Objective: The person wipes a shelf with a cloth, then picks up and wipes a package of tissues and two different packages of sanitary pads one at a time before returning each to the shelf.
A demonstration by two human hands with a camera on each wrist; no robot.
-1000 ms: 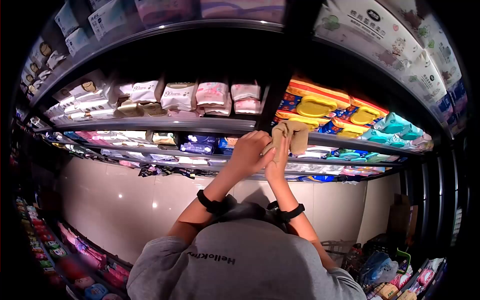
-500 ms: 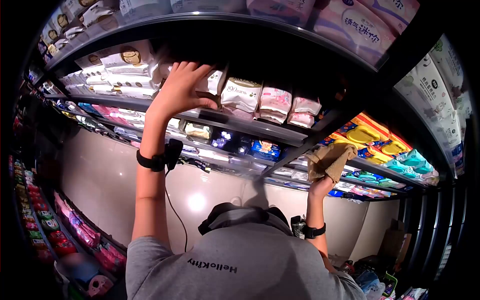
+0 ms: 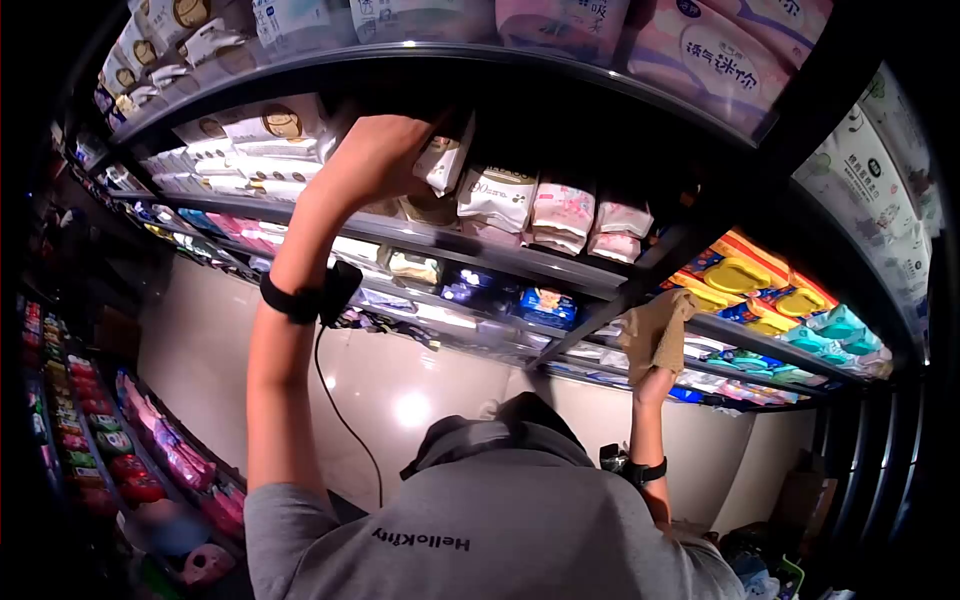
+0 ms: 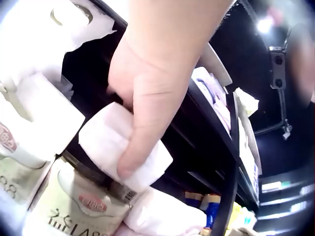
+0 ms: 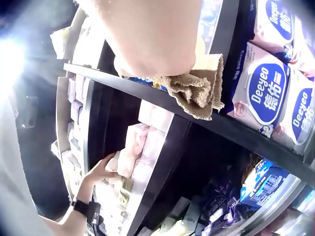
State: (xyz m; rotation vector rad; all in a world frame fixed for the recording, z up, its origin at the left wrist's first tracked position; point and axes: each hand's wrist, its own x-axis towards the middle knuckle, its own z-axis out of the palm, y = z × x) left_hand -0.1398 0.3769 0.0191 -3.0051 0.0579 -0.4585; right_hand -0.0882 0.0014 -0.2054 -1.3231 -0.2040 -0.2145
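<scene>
My left hand (image 3: 375, 155) reaches into the shelf at upper left and grips a white soft pack (image 3: 443, 160) by its end. In the left wrist view the thumb lies along the near face of this pack (image 4: 106, 135); the other fingers are mostly hidden behind it. Cream packs with a red label (image 4: 91, 201) stand just below. Lower and to the right, my right hand (image 3: 655, 385) holds a crumpled tan cloth (image 3: 657, 335) in front of the shelf edge. The right wrist view shows the cloth (image 5: 197, 91) bunched under the hand, its fingers hidden.
White and pink packs (image 3: 565, 210) line the same shelf right of the left hand. A dark upright (image 3: 650, 240) divides it from orange packs with yellow lids (image 3: 740, 275). The shelf above (image 3: 410, 48) overhangs the left hand. A cable (image 3: 340, 410) hangs from the left wrist.
Both hands were together at the cloth. My left hand left it, went left to the shelf with fingers spread, and now grips a white pack. My right hand moved right with the cloth.
</scene>
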